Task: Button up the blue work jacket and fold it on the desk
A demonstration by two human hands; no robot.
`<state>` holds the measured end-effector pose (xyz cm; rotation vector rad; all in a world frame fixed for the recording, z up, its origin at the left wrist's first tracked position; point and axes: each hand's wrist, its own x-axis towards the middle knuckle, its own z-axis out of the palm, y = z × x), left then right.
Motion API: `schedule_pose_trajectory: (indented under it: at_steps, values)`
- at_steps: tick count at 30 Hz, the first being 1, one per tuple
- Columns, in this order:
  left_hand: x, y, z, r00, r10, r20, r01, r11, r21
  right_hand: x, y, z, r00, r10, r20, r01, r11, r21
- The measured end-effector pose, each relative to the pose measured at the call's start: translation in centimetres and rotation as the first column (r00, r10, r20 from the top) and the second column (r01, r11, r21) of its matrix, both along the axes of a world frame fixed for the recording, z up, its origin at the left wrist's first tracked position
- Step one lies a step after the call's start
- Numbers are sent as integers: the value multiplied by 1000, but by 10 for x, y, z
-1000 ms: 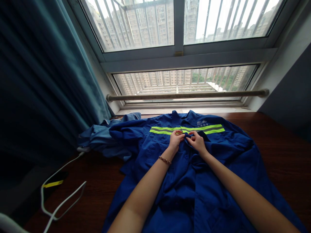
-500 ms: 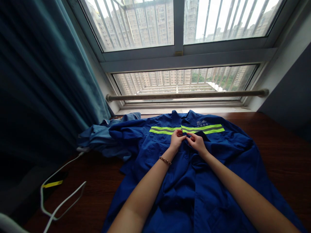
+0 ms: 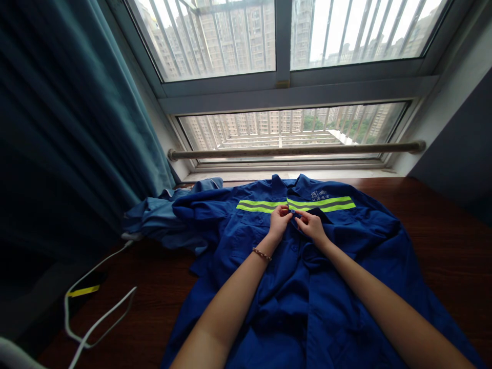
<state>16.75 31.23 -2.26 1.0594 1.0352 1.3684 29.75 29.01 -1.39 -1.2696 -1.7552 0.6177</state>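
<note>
A dark blue work jacket (image 3: 246, 246) with a yellow-green reflective band (image 3: 334, 204) across its chest lies spread out, collar toward the window. At its front placket, just under the band, my left hand (image 3: 280, 221) pinches the fabric edge. My right hand (image 3: 310, 225) grips the placket from the other side, fingertips a little apart from the left ones. A small button (image 3: 292, 211) shows between the two hands. Lower down, the front hangs open in folds, with another button (image 3: 294, 248) visible. The fingertips partly cover the cloth they hold.
Lighter blue clothing (image 3: 161, 215) lies crumpled at the left beside the jacket's sleeve. A white cable (image 3: 92, 338) loops over the dark wooden tabletop (image 3: 154, 307), near a yellow strip (image 3: 83, 291). Behind are a metal rail (image 3: 300, 151), the window and a blue curtain (image 3: 96, 102).
My fingertips have moved slightly apart, and the button between them now shows. The jacket and everything around it have stayed in place.
</note>
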Motion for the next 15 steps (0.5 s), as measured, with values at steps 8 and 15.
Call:
schedule_pose_trajectory:
  at_steps: [8,15]
  values:
    - [-10,0,28,990,-116,-74,94,963,-253,7,-3,19,995,83,53,-74,984,-161]
    - [-37,-1,62,832,-227,-507,235,971,-51,25,-19,47,896,120,427,-20,973,-232]
